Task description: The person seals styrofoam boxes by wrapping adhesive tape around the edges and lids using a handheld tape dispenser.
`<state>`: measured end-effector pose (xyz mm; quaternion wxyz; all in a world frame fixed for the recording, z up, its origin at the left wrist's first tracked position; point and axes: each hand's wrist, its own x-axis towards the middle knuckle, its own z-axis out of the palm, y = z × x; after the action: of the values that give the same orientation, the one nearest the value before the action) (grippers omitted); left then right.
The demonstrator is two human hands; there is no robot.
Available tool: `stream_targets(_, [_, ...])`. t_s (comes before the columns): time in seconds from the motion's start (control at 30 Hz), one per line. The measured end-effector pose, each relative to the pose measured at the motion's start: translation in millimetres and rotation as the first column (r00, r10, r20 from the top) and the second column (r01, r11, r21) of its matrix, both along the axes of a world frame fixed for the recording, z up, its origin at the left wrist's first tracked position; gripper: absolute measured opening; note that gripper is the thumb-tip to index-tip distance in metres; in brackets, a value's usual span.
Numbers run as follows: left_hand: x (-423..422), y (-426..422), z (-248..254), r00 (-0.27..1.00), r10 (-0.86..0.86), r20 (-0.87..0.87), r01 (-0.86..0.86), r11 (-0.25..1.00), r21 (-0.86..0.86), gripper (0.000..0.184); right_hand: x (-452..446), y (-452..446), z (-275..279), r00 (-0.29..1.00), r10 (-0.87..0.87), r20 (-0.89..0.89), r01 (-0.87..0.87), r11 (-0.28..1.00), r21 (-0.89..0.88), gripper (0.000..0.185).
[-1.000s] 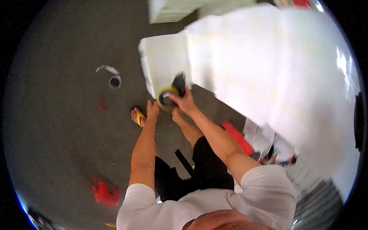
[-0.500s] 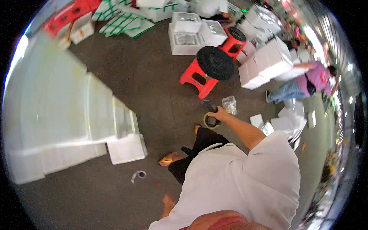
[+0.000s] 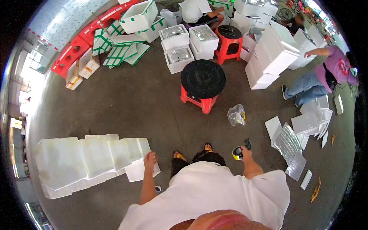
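- Right hand (image 3: 247, 153): I see it closed around the tape dispenser (image 3: 238, 153), held out above the floor (image 3: 168, 111) at the right side of the body.
- Left hand (image 3: 150, 158): no object visible in it. I cannot tell how far it is open, or whether it touches the white foam boxes (image 3: 96, 159) it overlaps in my view.
- Plastic bag (image 3: 236, 115): on the floor, ahead of the dispenser.
- Black-topped red stool (image 3: 203, 78): farther forward.
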<state>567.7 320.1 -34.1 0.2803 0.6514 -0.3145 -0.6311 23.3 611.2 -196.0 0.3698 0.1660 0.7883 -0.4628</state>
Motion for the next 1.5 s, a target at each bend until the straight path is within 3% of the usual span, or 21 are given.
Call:
stream_targets(0.03, [-27.9,-16.1,26.2,0.999,-0.012,-0.035,0.010,0.999,-0.041,0.044,11.6,-29.2,47.1,0.990,-0.134,0.038,0.132,0.989,0.064,0.053])
stream_targets(0.13, [-51.7,-53.5,18.9,0.996,-0.062,-0.062,0.060,0.997,-0.042,0.040,11.0,-75.0,53.2,0.954,-0.289,0.080,0.285,0.957,0.057,0.063])
stream_targets(0.17, [-55.2,-62.7,15.6,0.997,-0.072,-0.037,0.073,0.997,0.011,0.040,10.6,-81.4,34.6,0.938,-0.322,0.133,0.338,0.932,-0.132,0.072])
stream_targets(0.27, [-23.9,-88.9,-51.6,0.984,-0.169,0.050,0.154,0.962,0.227,0.038,24.0,-135.2,97.9,0.914,-0.381,0.137,0.387,0.922,-0.024,0.074])
stream_targets(0.33, [-0.1,-99.3,-84.1,0.990,-0.082,0.117,0.029,0.916,0.401,0.031,21.3,-142.1,58.5,0.904,-0.416,0.101,0.415,0.909,0.028,0.067])
stream_targets(0.4, [14.7,-119.7,-82.3,0.989,-0.048,0.140,-0.030,0.863,0.505,0.030,21.1,-150.1,25.4,0.849,-0.511,0.132,0.526,0.842,-0.121,0.057])
stream_targets(0.43, [27.6,-140.1,-89.2,0.988,-0.063,0.141,-0.018,0.859,0.512,0.030,23.0,-163.0,39.8,0.859,-0.507,0.074,0.508,0.861,0.001,0.046])
stream_targets(0.53, [49.6,-230.6,-116.1,0.964,-0.235,0.121,0.148,0.860,0.489,0.035,46.3,-196.8,55.3,0.773,-0.628,0.086,0.634,0.764,-0.118,0.034])
stream_targets(0.6, [73.2,-268.3,-123.6,0.938,-0.326,0.116,0.233,0.842,0.486,0.039,64.4,-216.0,63.5,0.772,-0.613,0.170,0.636,0.751,-0.179,0.032])
stream_targets(0.63, [65.8,-303.4,-132.8,0.967,-0.135,0.214,0.022,0.889,0.458,0.027,73.8,-241.1,68.1,0.764,-0.588,0.265,0.644,0.721,-0.257,0.029])
stream_targets(0.7, [69.5,-389.9,-160.7,0.984,-0.174,-0.032,0.176,0.938,0.299,0.017,87.2,-287.7,85.4,0.778,-0.576,0.249,0.626,0.741,-0.243,0.029])
stream_targets(0.8, [3.0,-500.3,-169.4,0.981,-0.175,0.080,0.165,0.979,0.121,0.017,97.5,-352.4,103.1,0.766,-0.625,0.152,0.640,0.764,-0.087,0.031])
stream_targets(0.9, [-77.6,-610.8,-127.4,0.945,-0.319,-0.076,0.322,0.946,0.037,0.013,88.9,-419.7,117.4,0.797,-0.592,0.118,0.604,0.789,-0.118,0.047])
stream_targets(0.97, [-140.5,-663.4,-100.5,0.936,-0.345,0.062,0.346,0.938,-0.007,0.026,77.6,-458.6,117.5,0.796,-0.587,0.147,0.605,0.762,-0.230,0.047])
stream_targets(1.07, [-194.1,-717.3,-73.2,0.935,-0.353,-0.034,0.349,0.933,-0.088,0.040,51.2,-527.6,116.7,0.815,-0.527,0.242,0.580,0.749,-0.321,0.046])
stream_targets(1.13, [-211.5,-753.8,-61.0,0.832,-0.541,0.119,0.554,0.812,-0.182,0.041,32.9,-580.7,109.6,0.816,-0.504,0.282,0.573,0.641,-0.512,0.046])
stream_targets(1.2, [-199.3,-782.0,-55.3,0.767,-0.617,0.179,0.640,0.756,-0.136,0.034,8.9,-642.8,103.7,0.807,-0.464,0.365,0.588,0.578,-0.566,0.046])
stream_targets(1.27, [-167.0,-804.8,-63.9,0.809,-0.551,0.206,0.549,0.833,0.070,0.027,-3.6,-695.7,92.1,0.833,-0.386,0.396,0.548,0.479,-0.685,0.051])
stream_targets(1.4, [-103.7,-858.3,-47.4,0.849,-0.440,0.292,0.325,0.872,0.366,0.022,-55.5,-791.0,57.6,0.791,-0.373,0.486,0.611,0.420,-0.671,0.047])
stream_targets(1.43, [-93.2,-879.5,-50.9,0.835,-0.407,0.369,0.276,0.892,0.358,0.023,-68.5,-810.5,57.3,0.875,-0.297,0.384,0.481,0.433,-0.762,0.046])
stream_targets(1.5, [-99.1,-903.5,-61.4,0.827,-0.359,0.433,0.211,0.912,0.352,0.024,-94.3,-858.3,102.6,0.859,-0.312,0.406,0.510,0.460,-0.726,0.044])
